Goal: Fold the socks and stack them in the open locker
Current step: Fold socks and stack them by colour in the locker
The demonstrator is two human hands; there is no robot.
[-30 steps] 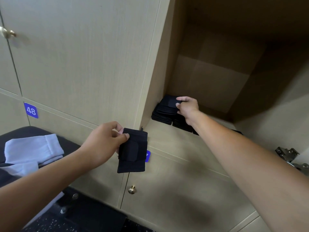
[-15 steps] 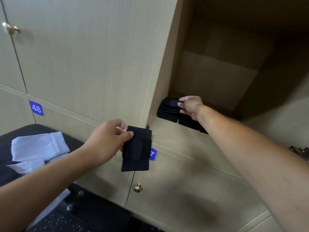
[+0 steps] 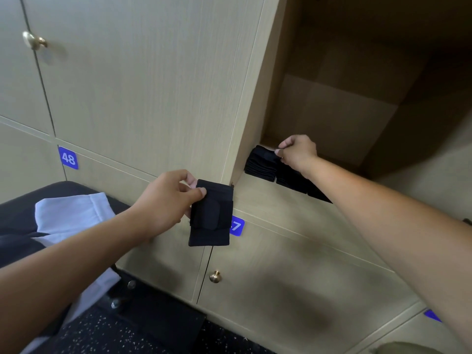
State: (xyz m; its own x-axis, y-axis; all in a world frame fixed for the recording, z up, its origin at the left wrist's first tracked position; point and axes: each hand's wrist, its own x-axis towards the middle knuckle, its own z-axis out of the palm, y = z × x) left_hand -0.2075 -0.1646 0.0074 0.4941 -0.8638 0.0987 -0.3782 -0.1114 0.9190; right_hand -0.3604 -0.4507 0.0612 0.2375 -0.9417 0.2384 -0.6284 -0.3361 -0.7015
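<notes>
Pinching a folded black sock by its upper left corner, left hand, thumb on the near face and fingers behind. Hanging flat and upright outside the open locker, just below and left of its lower front corner, long axis vertical, with a narrower folded band running across the near face.

Reaching into the locker, right hand, fingertips drawn together on the top layer of the black sock stack, seemingly nipping or straightening an edge; hard to tell whether any fabric is truly gripped in that shadow. Sitting on the locker floor, hard against the left wall and near the front lip, with what looks like a second dark pile just to its right, partly hidden under the right forearm.

Judging the coming move: up and to the right from the held sock to the stack, over the locker's front lip and past the left wall's edge. Nearer to the stack by far, the right hand; well apart from it, the left. Likely either handing across or lifting in, then turning the sock to lie flat.

Lying left of the locker, on a dark surface, white socks, apparently unfolded.
</notes>
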